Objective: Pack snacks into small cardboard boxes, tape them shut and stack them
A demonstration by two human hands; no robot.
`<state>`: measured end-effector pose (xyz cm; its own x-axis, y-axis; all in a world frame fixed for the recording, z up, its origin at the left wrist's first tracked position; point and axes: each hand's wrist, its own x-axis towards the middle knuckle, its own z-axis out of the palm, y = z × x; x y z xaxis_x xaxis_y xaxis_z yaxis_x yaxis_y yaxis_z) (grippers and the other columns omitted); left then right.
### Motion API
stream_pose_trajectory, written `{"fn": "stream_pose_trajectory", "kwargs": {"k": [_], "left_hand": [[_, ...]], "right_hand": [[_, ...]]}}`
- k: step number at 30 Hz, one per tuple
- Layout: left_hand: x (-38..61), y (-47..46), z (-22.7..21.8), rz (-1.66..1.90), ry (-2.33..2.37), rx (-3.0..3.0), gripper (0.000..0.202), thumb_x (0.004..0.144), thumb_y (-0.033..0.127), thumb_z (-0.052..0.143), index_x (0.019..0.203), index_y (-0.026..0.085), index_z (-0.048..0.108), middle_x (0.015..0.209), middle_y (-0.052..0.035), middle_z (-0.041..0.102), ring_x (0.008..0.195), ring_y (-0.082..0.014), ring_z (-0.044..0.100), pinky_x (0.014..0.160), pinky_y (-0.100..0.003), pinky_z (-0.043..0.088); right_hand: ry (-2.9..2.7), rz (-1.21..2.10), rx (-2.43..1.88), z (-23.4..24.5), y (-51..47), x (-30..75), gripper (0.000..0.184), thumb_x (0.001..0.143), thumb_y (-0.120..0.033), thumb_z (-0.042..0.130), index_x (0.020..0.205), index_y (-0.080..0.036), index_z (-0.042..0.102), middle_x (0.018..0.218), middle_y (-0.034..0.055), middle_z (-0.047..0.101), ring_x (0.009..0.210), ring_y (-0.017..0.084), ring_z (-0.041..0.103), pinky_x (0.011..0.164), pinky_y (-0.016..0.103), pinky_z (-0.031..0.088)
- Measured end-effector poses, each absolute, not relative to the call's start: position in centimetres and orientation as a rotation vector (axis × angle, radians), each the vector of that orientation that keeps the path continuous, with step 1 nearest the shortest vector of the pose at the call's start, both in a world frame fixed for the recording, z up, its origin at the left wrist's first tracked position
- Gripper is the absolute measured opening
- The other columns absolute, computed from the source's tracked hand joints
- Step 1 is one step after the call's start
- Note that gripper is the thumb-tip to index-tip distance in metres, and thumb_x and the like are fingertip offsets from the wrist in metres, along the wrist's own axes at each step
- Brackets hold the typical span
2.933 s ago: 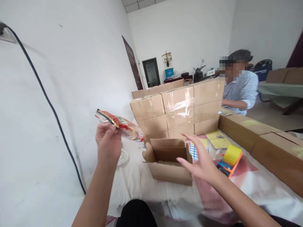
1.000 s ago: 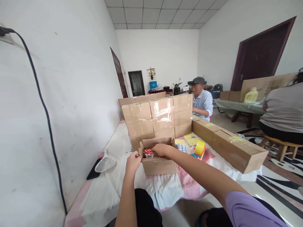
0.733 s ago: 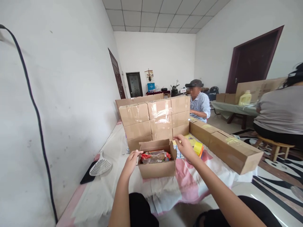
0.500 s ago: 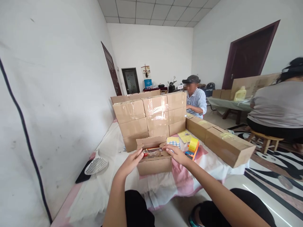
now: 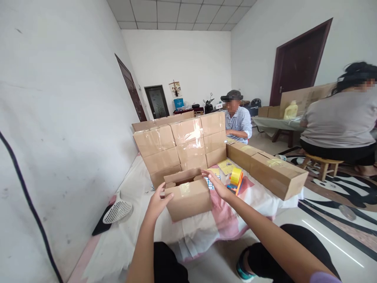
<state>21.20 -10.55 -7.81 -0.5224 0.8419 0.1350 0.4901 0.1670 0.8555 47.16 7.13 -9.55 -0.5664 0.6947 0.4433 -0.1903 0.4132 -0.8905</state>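
Note:
An open cardboard box (image 5: 188,202) sits in front of me, with a strip of clear tape (image 5: 185,189) on its upper front. Its front side stands high and hides what lies inside; a back flap (image 5: 181,177) is raised behind it. My left hand (image 5: 159,199) is at the box's left end, thumb and fingers spread against the edge. At the right rear corner is my right hand (image 5: 216,184), fingers stretched out and nothing held in them. A tape dispenser (image 5: 235,181) with a yellow roll lies to the right of that hand.
Stacked closed boxes (image 5: 176,147) wall off the back. A row of taped boxes (image 5: 265,167) lines the right edge. Yellow cards (image 5: 226,166) lie between. A white perforated scoop (image 5: 118,210) rests at left on the tablecloth (image 5: 118,251). A person (image 5: 240,120) sits behind the stack, another (image 5: 338,118) at right.
The box's front has come up, covering the clear-wrapped contents seen before. Both hands have moved from over the opening out to the box's ends. My view has shifted slightly right.

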Motion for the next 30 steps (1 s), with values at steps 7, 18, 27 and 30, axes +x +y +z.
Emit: {"fn": "stream_pose_trajectory", "kwargs": {"k": [7,18,27,30], "left_hand": [[21.4,-9.7,-8.4,1.233,2.275,1.355,0.089,0.081,0.036,0.066,0.161,0.021,0.029,0.158,-0.0186,0.036,0.143,-0.0317,0.043,0.113,-0.047,0.041],[28.3,-8.0,-7.2,0.687,2.398,2.109,0.056,0.082,0.046,0.072,0.136,0.034,0.064,0.145,-0.0079,0.062,0.129,-0.0347,0.054,0.114,-0.053,0.029],[29.0,-7.1,-7.1,0.489,2.487,2.108,0.050,0.086,0.049,0.067,0.134,0.034,0.065,0.142,-0.0090,0.064,0.123,-0.0350,0.057,0.108,-0.052,0.033],[29.8,-6.7,-7.5,0.495,2.546,2.102,0.056,0.090,0.046,0.063,0.144,0.032,0.057,0.142,-0.0120,0.064,0.123,-0.0360,0.057,0.109,-0.054,0.032]], "right_hand": [[-1.863,1.225,-0.421,-8.1,8.0,43.8,0.058,0.095,-0.058,0.052,0.140,-0.022,0.053,0.108,0.0085,0.076,0.112,0.026,0.067,0.110,0.048,0.044],[-2.228,0.674,-0.350,-9.7,6.8,46.5,0.024,0.098,-0.033,0.051,0.118,-0.025,0.062,0.121,0.0079,0.073,0.114,0.027,0.064,0.115,0.054,0.031],[-1.225,0.555,-0.966,-15.1,11.8,57.4,0.041,0.082,-0.051,0.065,0.107,-0.023,0.048,0.116,0.0122,0.055,0.114,0.031,0.055,0.101,0.054,0.047],[-1.193,0.870,-0.929,-16.6,13.7,58.3,0.049,0.075,-0.057,0.068,0.103,-0.025,0.043,0.107,0.0088,0.061,0.101,0.028,0.064,0.091,0.050,0.055]]}}
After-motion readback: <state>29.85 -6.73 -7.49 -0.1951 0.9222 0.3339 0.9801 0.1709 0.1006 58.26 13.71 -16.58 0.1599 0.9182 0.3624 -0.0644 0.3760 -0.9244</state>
